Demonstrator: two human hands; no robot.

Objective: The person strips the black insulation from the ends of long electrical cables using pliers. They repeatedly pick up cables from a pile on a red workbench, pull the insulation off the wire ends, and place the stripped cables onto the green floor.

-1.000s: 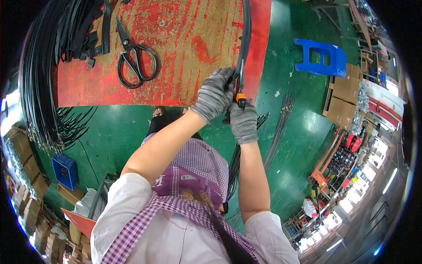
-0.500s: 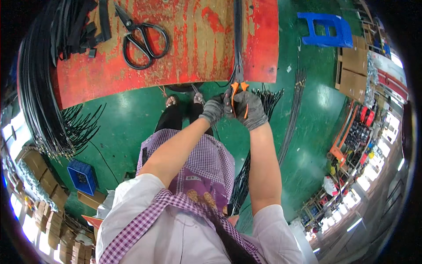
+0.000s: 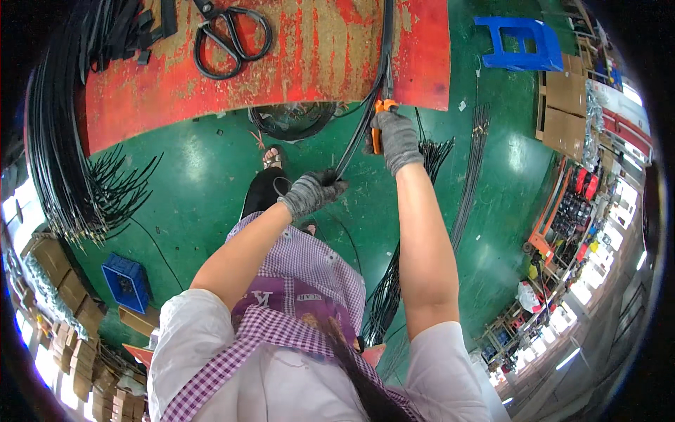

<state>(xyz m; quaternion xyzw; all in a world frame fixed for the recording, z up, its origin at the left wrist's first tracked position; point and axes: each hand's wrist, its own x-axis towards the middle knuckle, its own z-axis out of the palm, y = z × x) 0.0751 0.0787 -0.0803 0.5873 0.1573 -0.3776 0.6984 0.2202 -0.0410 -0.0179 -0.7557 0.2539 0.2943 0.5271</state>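
My left hand (image 3: 311, 195), in a grey glove, is closed on the end of several black cables (image 3: 356, 141) that hang over the table's front edge. These run up to a dark strip (image 3: 389, 35) lying across the table. Just right of them, my gloved right hand (image 3: 398, 138) grips pliers with orange handles (image 3: 377, 139). The pliers' dark jaws point away from me, over the table edge beside the cables. Whether the jaws bite on a cable cannot be made out.
Black-handled scissors (image 3: 230, 43) lie on the worn red table (image 3: 148, 112). A thick bundle of black cables (image 3: 53, 169) hangs off its left end. More cables (image 3: 472, 169) stretch along the green floor at right. A blue stool (image 3: 524, 46) and blue crate (image 3: 126, 283) stand there too.
My left hand has pulled away from the right, down and to the left, drawing the cables out. My right hand with the pliers has shifted slightly up. My left foot now shows beside a cable coil.
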